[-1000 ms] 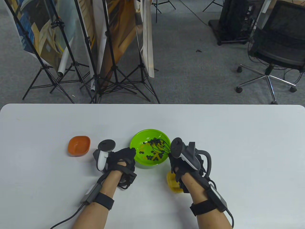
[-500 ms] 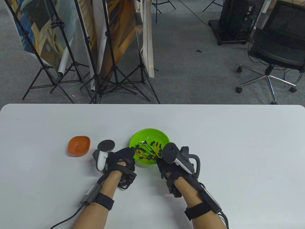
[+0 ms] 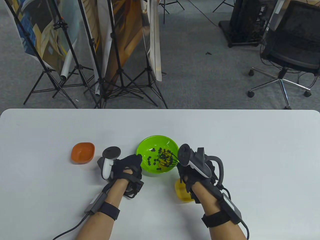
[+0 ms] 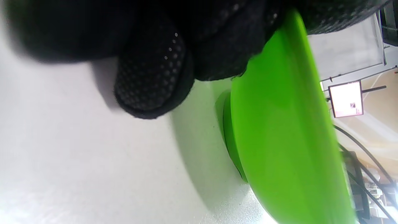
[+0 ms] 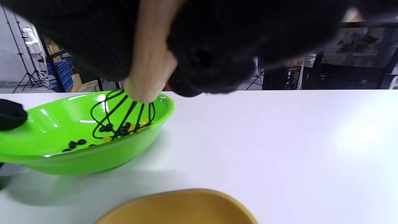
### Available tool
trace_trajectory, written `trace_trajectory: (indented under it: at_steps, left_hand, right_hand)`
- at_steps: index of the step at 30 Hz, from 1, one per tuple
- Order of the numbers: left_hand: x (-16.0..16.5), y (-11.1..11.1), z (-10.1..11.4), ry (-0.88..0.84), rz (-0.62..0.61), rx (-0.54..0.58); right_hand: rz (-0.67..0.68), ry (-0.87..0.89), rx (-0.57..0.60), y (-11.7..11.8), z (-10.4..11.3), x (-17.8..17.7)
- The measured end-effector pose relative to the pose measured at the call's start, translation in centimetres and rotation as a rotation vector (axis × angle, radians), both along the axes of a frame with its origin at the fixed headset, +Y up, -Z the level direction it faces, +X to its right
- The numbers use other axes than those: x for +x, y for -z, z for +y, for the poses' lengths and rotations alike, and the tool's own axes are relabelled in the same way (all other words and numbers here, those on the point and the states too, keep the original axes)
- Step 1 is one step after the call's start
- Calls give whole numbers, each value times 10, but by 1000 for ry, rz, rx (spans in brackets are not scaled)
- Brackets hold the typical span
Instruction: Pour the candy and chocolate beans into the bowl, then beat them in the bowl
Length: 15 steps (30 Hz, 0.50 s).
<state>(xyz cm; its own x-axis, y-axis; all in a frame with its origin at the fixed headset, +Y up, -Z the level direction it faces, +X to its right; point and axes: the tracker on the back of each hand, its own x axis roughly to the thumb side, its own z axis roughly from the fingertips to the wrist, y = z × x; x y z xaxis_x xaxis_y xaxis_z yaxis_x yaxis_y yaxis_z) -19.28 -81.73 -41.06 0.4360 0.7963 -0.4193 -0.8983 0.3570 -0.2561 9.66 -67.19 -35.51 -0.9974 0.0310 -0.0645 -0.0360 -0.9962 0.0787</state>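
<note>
A bright green bowl (image 3: 152, 141) stands mid-table, holding dark chocolate beans (image 3: 149, 160) and yellow candy (image 5: 107, 138). My right hand (image 3: 186, 172) grips the pale handle (image 5: 149, 62) of a black wire whisk (image 3: 167, 158), whose wires (image 5: 121, 115) dip into the bowl's right half among the beans. My left hand (image 3: 128, 165) holds the bowl's near-left rim (image 4: 292, 77), with gloved fingers (image 4: 152, 77) against its outside wall. An orange dish (image 3: 83, 152) sits left of the bowl. A yellow dish (image 3: 182, 192) lies under my right wrist, seen close in the right wrist view (image 5: 183, 207).
The white table (image 3: 250, 155) stretches wide to the right and behind the bowl. Beyond its far edge stand tripods with rolled backdrops (image 3: 117, 70) and an office chair (image 3: 287, 57) on the grey carpet.
My right hand swung the whisk from the bowl's right side to its left half, then back to the right. The beans have shifted inside. My left hand and the bowl stayed put.
</note>
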Motion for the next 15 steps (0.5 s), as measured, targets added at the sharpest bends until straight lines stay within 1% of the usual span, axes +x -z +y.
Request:
trace_trajectory:
  at_steps: [4, 8, 10, 12, 13, 15]
  left_hand:
    - [0, 0, 0, 0, -6, 0]
    - [0, 1, -1, 2, -8, -1]
    - [0, 1, 0, 1, -10, -3]
    - [0, 1, 0, 8, -14, 1]
    - [0, 1, 0, 14, -11, 2]
    - [0, 1, 0, 12, -10, -3]
  right_hand:
    - [-30, 11, 26, 5, -9, -1]
    - [-36, 90, 60, 7, -22, -3]
    - [-25, 156, 56, 8, -31, -7]
    - [8, 242, 25, 7, -42, -14]
    - [17, 260, 24, 5, -44, -17]
    - [59, 241, 16, 1, -44, -22]
